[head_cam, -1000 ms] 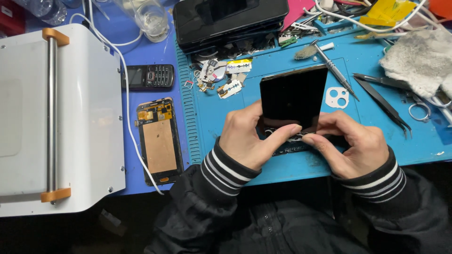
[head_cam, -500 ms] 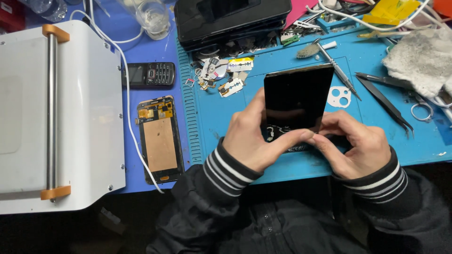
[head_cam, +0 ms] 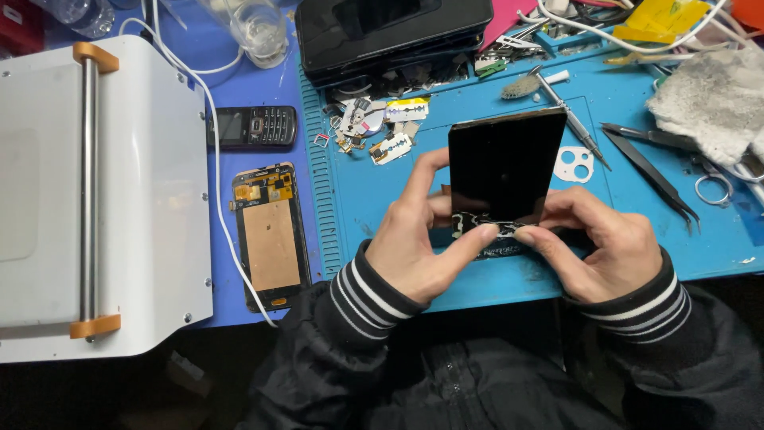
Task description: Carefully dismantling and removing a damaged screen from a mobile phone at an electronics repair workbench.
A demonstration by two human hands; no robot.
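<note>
Since a second ago the black phone screen (head_cam: pixel 506 163) has tipped up from nearly flat to standing steeply above the blue mat (head_cam: pixel 398 191). The left hand (head_cam: pixel 422 239) and right hand (head_cam: pixel 601 243) each pinch its lower edge, thumbs pressed together there in a tight grip. A white camera ring (head_cam: pixel 574 165) and tweezers (head_cam: pixel 649 171) lie beside it on the surface.

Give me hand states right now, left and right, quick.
Left hand: closed on the black phone screen panel, thumb at its lower edge.
Right hand: closed on the same panel's lower edge, thumb and fingers pinching it.
</note>
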